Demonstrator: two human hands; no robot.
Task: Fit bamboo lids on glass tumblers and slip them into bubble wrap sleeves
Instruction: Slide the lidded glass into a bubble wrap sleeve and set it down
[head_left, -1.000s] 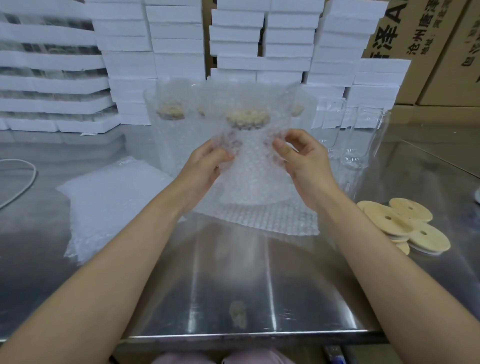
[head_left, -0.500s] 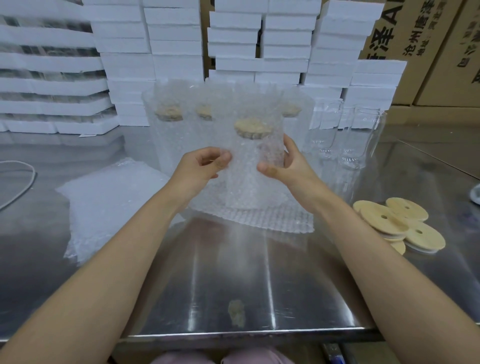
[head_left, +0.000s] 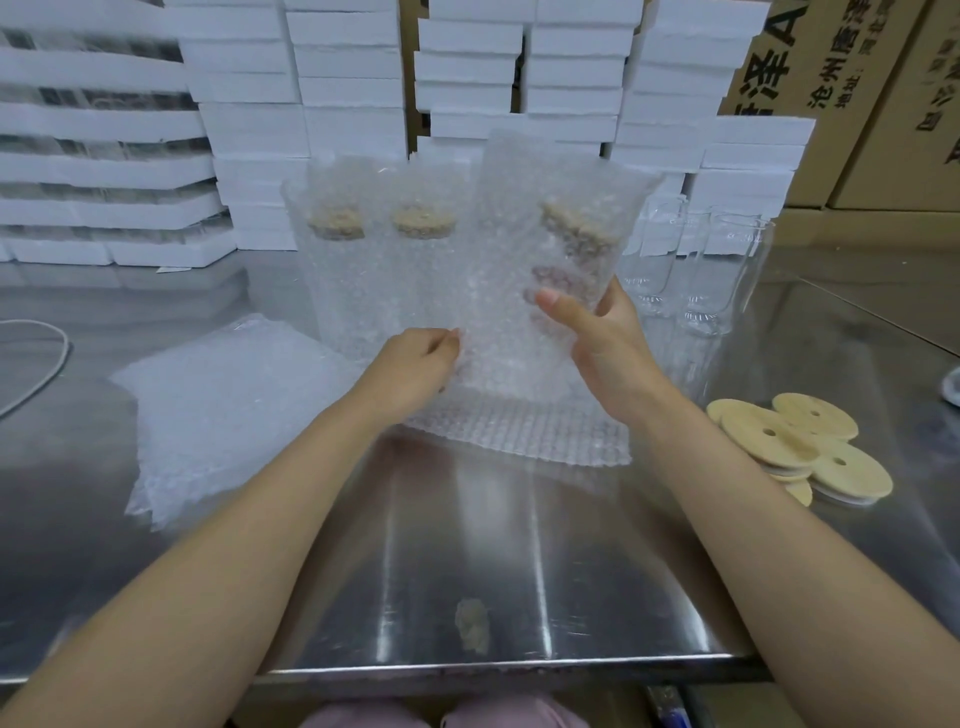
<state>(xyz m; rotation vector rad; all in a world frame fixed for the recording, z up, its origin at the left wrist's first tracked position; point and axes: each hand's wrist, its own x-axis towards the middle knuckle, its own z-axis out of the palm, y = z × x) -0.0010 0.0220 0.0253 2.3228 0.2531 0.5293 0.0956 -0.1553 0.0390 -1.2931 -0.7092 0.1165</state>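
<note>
Our right hand (head_left: 608, 353) wraps thumb and fingers round the sleeved tumbler (head_left: 569, 249), tilted above the middle of the steel table (head_left: 467, 545), while our left hand (head_left: 415, 369) pinches the lower edge of the bubble wrap sleeve (head_left: 511, 208), with bamboo lids (head_left: 800, 441) near the right edge and white boxes (head_left: 353, 78) stacked at the far edge.

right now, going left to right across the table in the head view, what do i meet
cable, flat sleeves, left hand, right hand, bare glasses, lids; the sleeved tumbler both hands hold overlaps them, so it is left out
</note>
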